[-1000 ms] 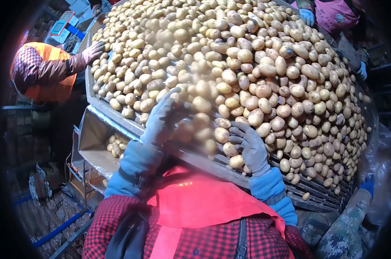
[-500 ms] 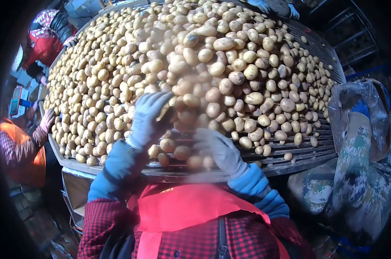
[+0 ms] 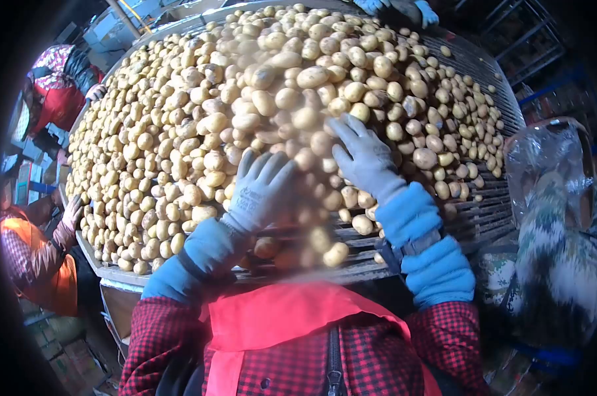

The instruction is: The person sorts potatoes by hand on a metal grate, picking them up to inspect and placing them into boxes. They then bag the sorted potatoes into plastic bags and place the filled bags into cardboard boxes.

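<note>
A broad heap of potatoes (image 3: 173, 132) covers a slatted metal sorting table (image 3: 480, 218) in front of me. My left hand (image 3: 260, 191), in a pale grey work glove, lies back up on the near side of the heap with its fingers stretched out. Farther right and a little higher, my right hand (image 3: 366, 158) wears a matching glove. Its fingers are spread over the potatoes and seem to touch them. Below my hands a loose potato (image 3: 336, 254) rests near the table's front edge. A smear blurs the middle of the view.
At the left, a person in an orange vest (image 3: 54, 264) has a hand at the table edge; another person in red (image 3: 58, 109) stands farther back. Blue-gloved hands (image 3: 425, 13) show at the far edge. A plastic-lined container (image 3: 556, 158) stands right, beside a camouflage sleeve (image 3: 542, 231).
My right hand has moved up from the bare slats onto the heap. My left hand has shifted slightly right and down, its fingers now flatter. The camouflage-sleeved person's blue glove is no longer visible.
</note>
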